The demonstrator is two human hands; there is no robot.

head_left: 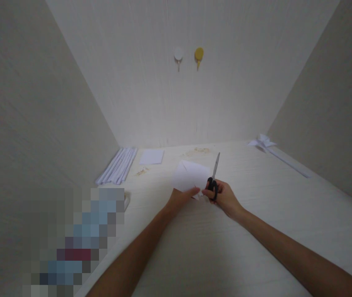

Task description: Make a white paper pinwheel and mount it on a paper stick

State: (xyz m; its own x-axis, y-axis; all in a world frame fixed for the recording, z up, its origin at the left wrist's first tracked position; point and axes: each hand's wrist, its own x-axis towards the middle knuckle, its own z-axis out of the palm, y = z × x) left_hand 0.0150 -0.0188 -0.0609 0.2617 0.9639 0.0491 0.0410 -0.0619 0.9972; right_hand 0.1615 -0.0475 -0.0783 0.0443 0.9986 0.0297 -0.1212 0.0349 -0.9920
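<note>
A white sheet of paper (190, 174) with slits running in from its edges is held up in front of me. My left hand (180, 197) pinches its lower edge, thumb on top and fingers hidden beneath. In my right hand (222, 193) is a pair of scissors (214, 175) with black handles, its blades together and pointing up and away. The right thumb and fingertips lie close to the paper's lower right corner; whether they touch it I cannot tell.
Rolled paper sticks (118, 166) lie at the back left, beside a square paper (152, 156). A paper pinwheel (262, 142) on a stick (290, 163) lies along the right wall. Two hooks, white (178, 53) and yellow (198, 53), are on the back wall. A blurred-out patch (86, 231) covers the left.
</note>
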